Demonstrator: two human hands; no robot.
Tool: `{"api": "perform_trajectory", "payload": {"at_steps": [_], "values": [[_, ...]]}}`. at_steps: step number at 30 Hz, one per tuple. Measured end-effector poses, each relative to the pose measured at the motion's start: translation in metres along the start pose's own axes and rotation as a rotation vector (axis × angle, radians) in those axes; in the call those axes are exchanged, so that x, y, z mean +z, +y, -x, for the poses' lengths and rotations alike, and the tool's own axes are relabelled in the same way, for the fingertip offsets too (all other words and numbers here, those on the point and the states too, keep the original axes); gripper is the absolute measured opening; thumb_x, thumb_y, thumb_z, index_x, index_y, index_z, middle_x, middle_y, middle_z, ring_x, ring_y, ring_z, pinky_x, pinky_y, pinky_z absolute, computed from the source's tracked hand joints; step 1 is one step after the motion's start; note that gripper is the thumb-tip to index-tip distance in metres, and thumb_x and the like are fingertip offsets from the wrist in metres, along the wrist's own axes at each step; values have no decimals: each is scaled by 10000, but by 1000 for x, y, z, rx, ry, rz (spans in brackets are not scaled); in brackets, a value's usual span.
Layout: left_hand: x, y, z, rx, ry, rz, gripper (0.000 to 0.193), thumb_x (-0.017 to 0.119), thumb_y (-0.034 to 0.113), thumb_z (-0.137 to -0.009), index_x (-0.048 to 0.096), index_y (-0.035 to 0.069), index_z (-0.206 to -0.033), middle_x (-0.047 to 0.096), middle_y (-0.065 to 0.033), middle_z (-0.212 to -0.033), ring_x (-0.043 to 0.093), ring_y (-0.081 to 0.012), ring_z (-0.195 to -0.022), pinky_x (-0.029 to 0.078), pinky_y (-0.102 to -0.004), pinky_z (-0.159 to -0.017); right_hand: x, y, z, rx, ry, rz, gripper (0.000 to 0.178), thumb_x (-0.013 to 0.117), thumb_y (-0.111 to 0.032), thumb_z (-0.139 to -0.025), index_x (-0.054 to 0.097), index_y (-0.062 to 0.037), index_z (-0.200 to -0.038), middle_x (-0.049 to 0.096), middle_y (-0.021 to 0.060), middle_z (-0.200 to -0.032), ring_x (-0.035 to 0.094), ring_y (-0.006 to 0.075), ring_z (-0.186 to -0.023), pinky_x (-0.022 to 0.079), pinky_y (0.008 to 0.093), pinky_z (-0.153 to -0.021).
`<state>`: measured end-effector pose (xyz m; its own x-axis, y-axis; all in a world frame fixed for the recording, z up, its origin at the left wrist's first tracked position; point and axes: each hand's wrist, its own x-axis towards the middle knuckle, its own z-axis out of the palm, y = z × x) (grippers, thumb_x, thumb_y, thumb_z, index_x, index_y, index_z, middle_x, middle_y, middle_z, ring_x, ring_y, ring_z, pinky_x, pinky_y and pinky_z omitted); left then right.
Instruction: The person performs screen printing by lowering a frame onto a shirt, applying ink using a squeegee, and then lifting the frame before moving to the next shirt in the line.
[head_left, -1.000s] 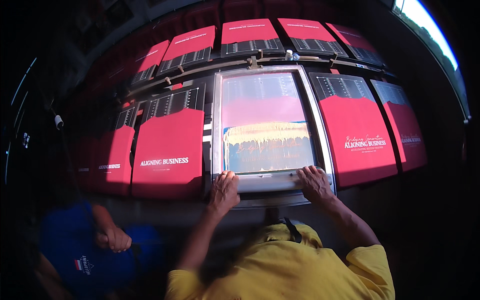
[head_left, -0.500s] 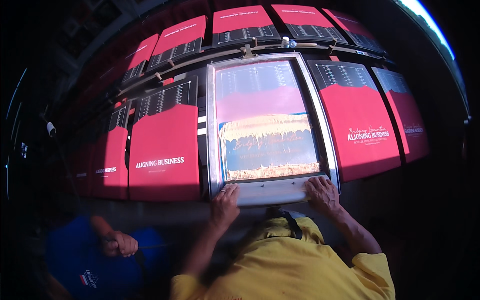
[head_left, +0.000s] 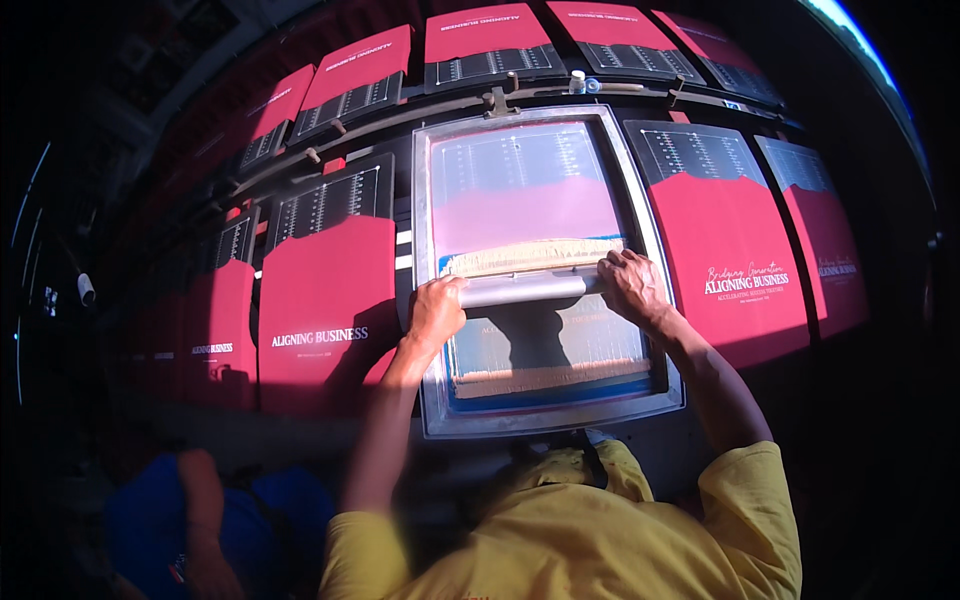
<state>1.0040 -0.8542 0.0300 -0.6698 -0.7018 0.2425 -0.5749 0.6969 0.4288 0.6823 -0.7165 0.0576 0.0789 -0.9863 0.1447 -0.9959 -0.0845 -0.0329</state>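
A screen-printing frame (head_left: 652,217) with metal sides and a pale see-through mesh lies over a pallet that carries red fabric. Across its middle stretches a grey metal squeegee (head_left: 525,288). My left hand (head_left: 437,311) is wrapped round the squeegee's left end, and my right hand (head_left: 635,285) grips its right end. Beyond the squeegee runs a band of cream ink (head_left: 530,252); a second ink strip (head_left: 550,378) lies across the near part of the mesh. The squeegee and its shadow cover part of the stencil lettering.
Red printed fabric on a pallet (head_left: 330,270) lies to the left, another (head_left: 722,235) to the right. A far row holds more red pieces (head_left: 490,30) beyond a metal rail (head_left: 440,112). A small white bottle (head_left: 577,82) stands by the rail. Someone in blue (head_left: 215,510) is at lower left.
Both my hands and the squeegee have moved away from me, from the frame's near edge to mid-mesh. The near ink strip appears slightly closer to me. The blue-clad person's hand has lowered.
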Motion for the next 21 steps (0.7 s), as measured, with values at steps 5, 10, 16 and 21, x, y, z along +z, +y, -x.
{"api": "perform_trajectory", "payload": {"at_steps": [5, 10, 16, 21], "values": [[-16, 15, 7, -84, -73, -53, 417, 575, -79, -642, 718, -15, -1029, 702, -212, -1027, 684, -379, -940, 554, -419, -866, 8, 12, 11, -149, 226, -56, 186, 721, -80, -709, 624, -33, -860, 643, 136, -897, 643, 311, -830, 538, 424, -716], [-30, 71, 101, -39, -57, -36, 453, 604, -96, -637, 695, 0, -1071, 690, -160, -1150, 655, -320, -1088, 533, -400, -946, -28, -44, 109, -3, 25, -91, 310, 730, -90, -672, 637, -79, -968, 619, 61, -933, 624, 268, -929, 517, 404, -801], [-17, 103, 175, -60, -67, -56, 347, 613, -61, -707, 687, -8, -1042, 696, -155, -1134, 669, -311, -1076, 534, -396, -946, -39, -81, 167, 23, -118, -160, 325, 657, -83, -705, 624, -56, -1027, 614, 63, -1029, 599, 247, -1000, 487, 391, -827], [-4, 82, 153, -17, -22, -77, 343, 569, -68, -736, 696, -10, -1049, 701, -165, -1120, 673, -304, -1080, 534, -395, -952, -18, -72, 150, 19, 4, -78, 286, 631, -99, -730, 646, -35, -1009, 671, 121, -1026, 650, 263, -974, 522, 393, -775]]}}
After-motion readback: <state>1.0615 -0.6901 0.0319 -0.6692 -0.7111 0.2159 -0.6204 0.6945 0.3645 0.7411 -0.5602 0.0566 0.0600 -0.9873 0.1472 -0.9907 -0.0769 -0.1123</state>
